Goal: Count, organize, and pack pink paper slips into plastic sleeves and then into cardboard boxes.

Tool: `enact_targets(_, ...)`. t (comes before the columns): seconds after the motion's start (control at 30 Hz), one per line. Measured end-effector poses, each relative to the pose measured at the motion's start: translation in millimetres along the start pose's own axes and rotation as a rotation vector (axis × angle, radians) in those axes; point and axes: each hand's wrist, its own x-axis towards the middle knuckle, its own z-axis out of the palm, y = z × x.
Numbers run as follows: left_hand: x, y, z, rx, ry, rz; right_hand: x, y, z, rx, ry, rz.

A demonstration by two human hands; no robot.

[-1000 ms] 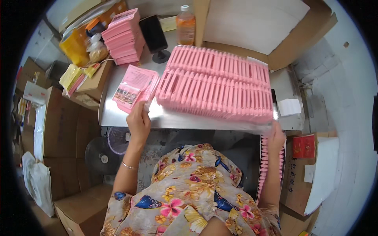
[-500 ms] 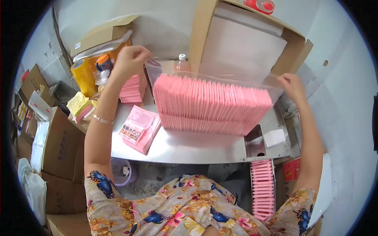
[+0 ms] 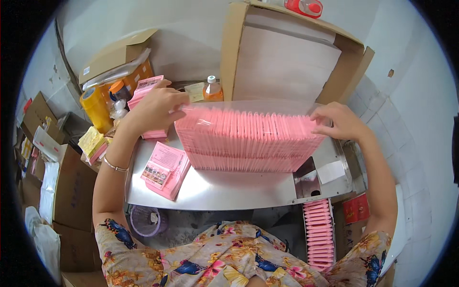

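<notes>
My left hand [image 3: 160, 106] arches at ten o'clock in view, my right hand [image 3: 342, 123] near three. Both forearms [image 3: 381, 167] angle inward.

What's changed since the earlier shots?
The clear plastic bag of pink packets, lying flatter at first, now stands upright on the shiny metal table. The left hand and right hand came down and inward from its stretched-up top corners to its upper ends; their grip is unclear. The low pink paper stack and orange-liquid bottle stayed put.
</notes>
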Motion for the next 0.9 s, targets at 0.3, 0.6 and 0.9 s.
enact_targets(0.3,-25.7,0.3,5.6,-0.455,0.155,0.041,-31.1,36.5,13.0,-0.23,0.096,-0.168)
enact_targets(0.6,-20.0,-11.0,-9.8,0.402,0.355,0.207,-20.5,53.1,-3.9,-0.575,0.31,-0.266)
enact_targets(0.9,-30.8,12.2,-22.1,0.327,0.341,0.17,-20.1,60.1,3.9,-0.621,0.342,-0.204)
